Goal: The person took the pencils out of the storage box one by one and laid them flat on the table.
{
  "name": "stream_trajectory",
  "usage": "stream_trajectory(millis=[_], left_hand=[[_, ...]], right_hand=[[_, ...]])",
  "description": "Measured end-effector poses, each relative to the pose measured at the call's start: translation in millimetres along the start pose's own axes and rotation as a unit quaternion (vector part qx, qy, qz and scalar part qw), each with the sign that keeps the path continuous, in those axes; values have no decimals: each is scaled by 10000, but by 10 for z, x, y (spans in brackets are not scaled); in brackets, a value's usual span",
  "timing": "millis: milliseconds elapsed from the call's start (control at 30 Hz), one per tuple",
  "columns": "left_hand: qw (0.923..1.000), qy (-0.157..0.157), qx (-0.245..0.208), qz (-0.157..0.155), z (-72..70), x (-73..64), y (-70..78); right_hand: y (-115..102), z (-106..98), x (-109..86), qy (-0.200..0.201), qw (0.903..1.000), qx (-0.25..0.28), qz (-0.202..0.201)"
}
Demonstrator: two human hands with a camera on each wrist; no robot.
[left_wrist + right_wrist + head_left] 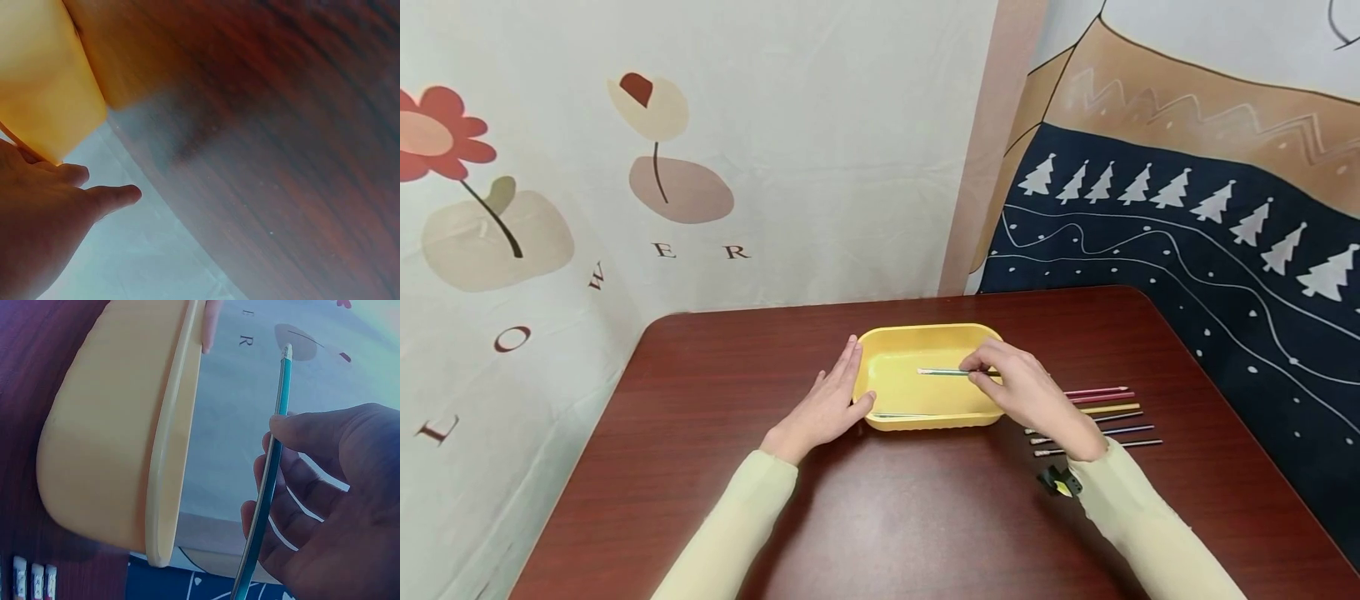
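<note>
My right hand [1028, 392] pinches a teal-green pencil [942, 372] between thumb and fingers, over the right part of a yellow tray [934, 422]. In the right wrist view the pencil [270, 475] has a pale eraser end pointing away from the palm, and the tray's outer wall [106, 444] stands beside it. My left hand [826, 406] rests against the tray's left end, fingers straight along the outside and thumb at the rim. The left wrist view shows that hand [50, 206] touching the yellow wall [50, 81]. A thin pencil [906, 415] lies inside along the tray's front wall.
Several pencils [1120, 430] in different colours lie side by side on the dark red table [880, 517], right of the tray and partly under my right forearm. A small black device [1060, 482] sits at the right wrist. Printed cloth [835, 150] hangs behind the table.
</note>
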State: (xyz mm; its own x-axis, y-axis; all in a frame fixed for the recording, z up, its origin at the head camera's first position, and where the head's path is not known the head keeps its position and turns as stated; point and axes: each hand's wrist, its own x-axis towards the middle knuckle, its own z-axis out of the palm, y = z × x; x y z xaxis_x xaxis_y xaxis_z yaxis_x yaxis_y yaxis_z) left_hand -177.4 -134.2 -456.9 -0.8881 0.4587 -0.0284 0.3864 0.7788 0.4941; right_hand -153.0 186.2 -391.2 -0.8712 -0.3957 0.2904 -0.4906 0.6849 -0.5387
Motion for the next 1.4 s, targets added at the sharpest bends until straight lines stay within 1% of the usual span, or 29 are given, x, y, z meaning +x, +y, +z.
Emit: stream_trajectory(millis=[233, 533, 667, 833, 1100, 1233, 1400], left_hand=[[10000, -52, 15, -42, 1, -2, 0], [10000, -50, 20, -58, -1, 3, 4], [10000, -52, 8, -66, -3, 0, 8], [10000, -33, -21, -1, 2, 0, 8], [10000, -41, -33, -37, 0, 5, 11], [10000, -49, -24, -55, -3, 0, 16], [10000, -34, -9, -46, 3, -2, 3]], right_hand=[[31, -56, -147, 110, 9999, 24, 43], [148, -96, -318, 102, 9998, -6, 177], [184, -115, -374, 144, 9998, 46, 148], [231, -148, -462, 157, 9998, 28, 137], [336, -227, -617, 303, 9995, -104, -38], [382, -246, -687, 297, 9994, -148, -5], [449, -267, -769, 270, 9989, -382, -51]])
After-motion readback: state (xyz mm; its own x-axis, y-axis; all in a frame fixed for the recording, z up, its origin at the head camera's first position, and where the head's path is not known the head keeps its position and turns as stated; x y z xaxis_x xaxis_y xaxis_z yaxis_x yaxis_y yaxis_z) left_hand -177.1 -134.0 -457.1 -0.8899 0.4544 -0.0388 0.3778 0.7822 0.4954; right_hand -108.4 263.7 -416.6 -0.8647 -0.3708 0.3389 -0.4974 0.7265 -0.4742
